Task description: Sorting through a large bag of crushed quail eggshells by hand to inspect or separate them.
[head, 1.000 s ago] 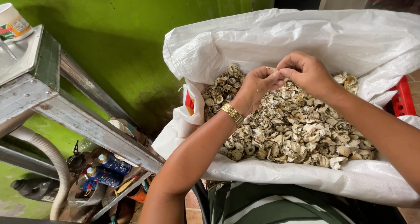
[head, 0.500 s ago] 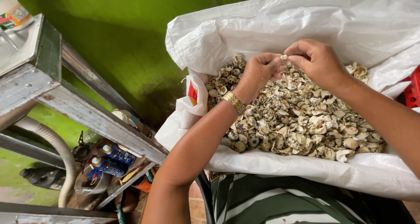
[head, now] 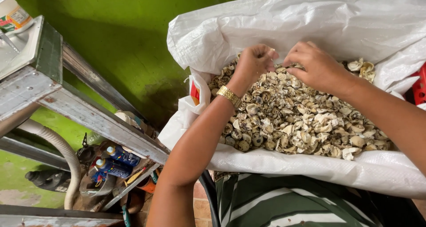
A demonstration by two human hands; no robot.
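Both hands work over the heap of pale, broken dried shell pieces (head: pixel 293 116) filling the open white woven plastic sack (head: pixel 310 27). Left hand (head: pixel 253 65), gold watch (head: pixel 229 96) at wrist, fingers curled shut, pinching a small piece near the sack's far edge; right hand (head: pixel 317 67) fingers bent, tips touching it
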